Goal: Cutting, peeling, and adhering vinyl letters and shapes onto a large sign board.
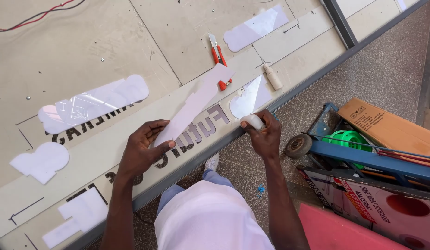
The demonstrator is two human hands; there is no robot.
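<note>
White acrylic strip in hand, a person in a pale shirt leans over a long sign panel laid flat on a workbench. The left hand is pinched on the strip's near end, thumb on top and fingers beneath, so the piece slants up and away across the panel's cut-out dark letters, its stepped outline apparently held over them to compare shape. The right hand is wrapped around a small white tube-like thing, perhaps a glue bottle or a rolled cloth; its kind cannot be told. It rests at the panel's front edge, just beside a rounded translucent cut-out.

Other white and film-covered letter backings lie spread out: a long one on the left, a lobed one below it, a stepped one near the bench corner and another at the far side. A red utility knife, blade out, lies beyond the strip's far tip, with a short cream stick close by. Red and black wires cross the top corner. On the floor to the right stand a blue trolley, a green reel and a cardboard box.
</note>
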